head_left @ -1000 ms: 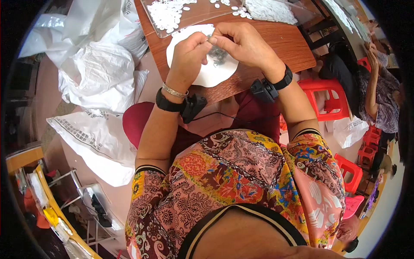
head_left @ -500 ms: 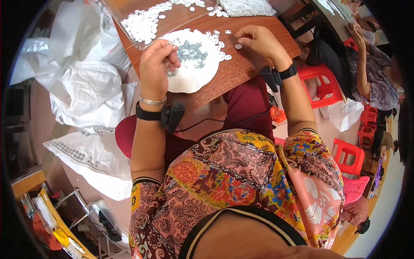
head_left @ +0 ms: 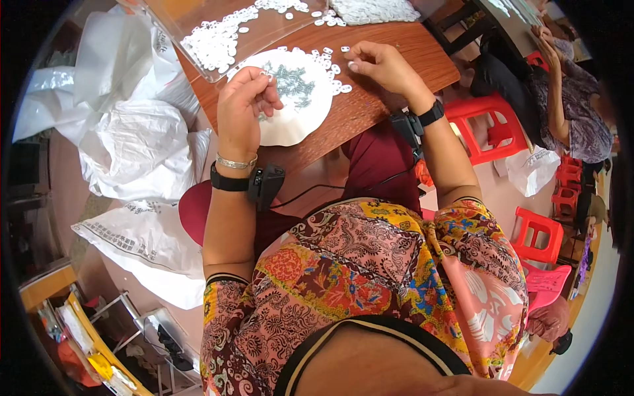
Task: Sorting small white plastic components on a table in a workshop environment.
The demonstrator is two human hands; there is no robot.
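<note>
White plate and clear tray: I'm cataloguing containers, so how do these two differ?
The plate is round and solid white with a wavy edge; the tray is see-through with straight sides. The plate bears small dark pieces; the tray holds small white pieces. The plate lies at the near side, by the left hand; the tray sits at the far side. Both rest on the wooden table.

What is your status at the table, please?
Left hand over white plate, small grey pieces on it. Right hand beside loose white pieces. Black cable below both hands.
</note>
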